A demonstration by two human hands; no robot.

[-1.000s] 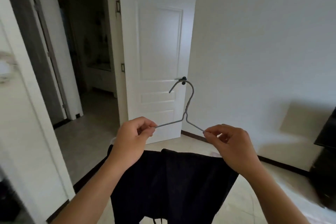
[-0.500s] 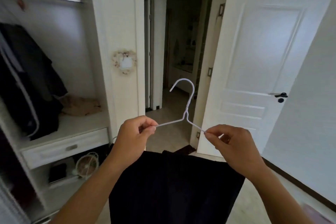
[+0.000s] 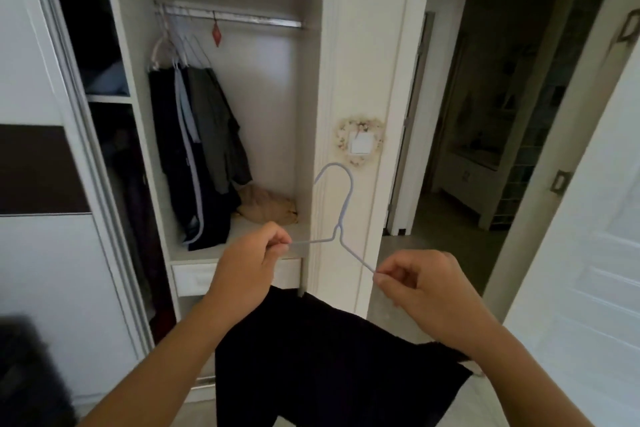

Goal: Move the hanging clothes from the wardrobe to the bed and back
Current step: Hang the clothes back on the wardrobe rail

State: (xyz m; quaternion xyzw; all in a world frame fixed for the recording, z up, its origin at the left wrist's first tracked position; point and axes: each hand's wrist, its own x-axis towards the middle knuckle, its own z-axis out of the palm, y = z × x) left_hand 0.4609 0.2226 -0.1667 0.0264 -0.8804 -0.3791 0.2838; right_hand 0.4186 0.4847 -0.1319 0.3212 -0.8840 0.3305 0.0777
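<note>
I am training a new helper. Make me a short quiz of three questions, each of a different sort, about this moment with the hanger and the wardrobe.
1. True or false: each hand, the left hand and the right hand, pinches one arm of the wire hanger.
2. Multiple choice: where do the clothes already on the wardrobe rail hang? A) at its left end B) in its middle C) at its right end
3. Fill in: the garment under the held hanger is ____ in colour.

Key: 1 true; 2 A; 3 black.
</note>
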